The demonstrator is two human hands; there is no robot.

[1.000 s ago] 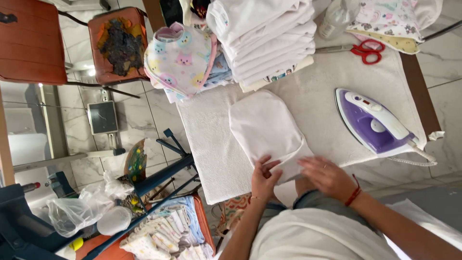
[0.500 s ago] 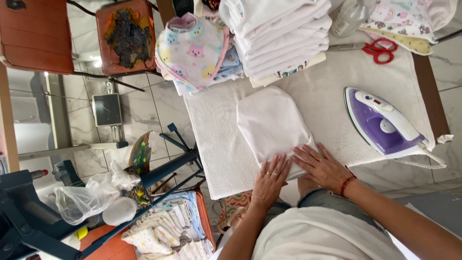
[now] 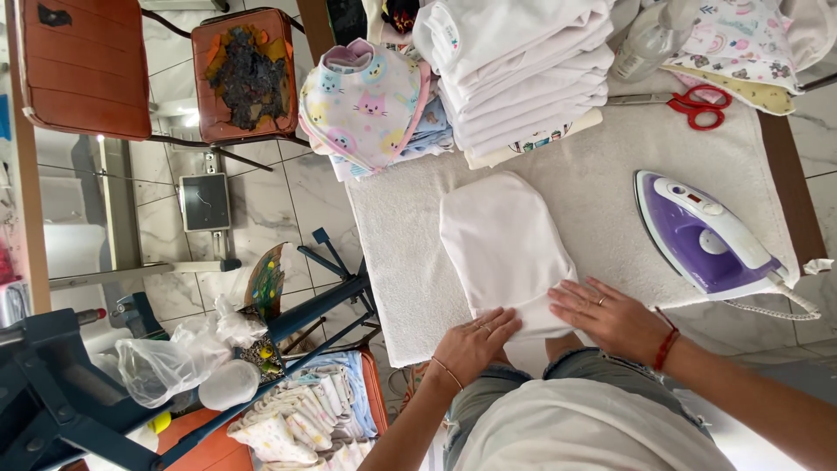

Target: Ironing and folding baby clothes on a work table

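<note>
A small white cloth piece [image 3: 504, 244] lies flat on the white towel-covered ironing surface [image 3: 602, 201]. My left hand [image 3: 475, 344] rests flat on its near left corner, fingers spread. My right hand [image 3: 610, 316], with a ring and a red wrist band, presses flat on the near right edge. Neither hand grips anything. A purple and white iron [image 3: 706, 235] lies on the surface to the right of my right hand, its cord trailing off the edge.
A stack of folded white cloths [image 3: 523, 74] and a pile of cat-print bibs [image 3: 370, 105] sit at the far side. Red scissors [image 3: 697, 105] lie beyond the iron. A basket of fabric [image 3: 305, 419], a plastic bag [image 3: 174, 362] and two brown chairs [image 3: 87, 70] are on the left.
My hands have gone from pinching the near edge of the white cloth to lying flat on it, spread apart. The view has shifted slightly.
</note>
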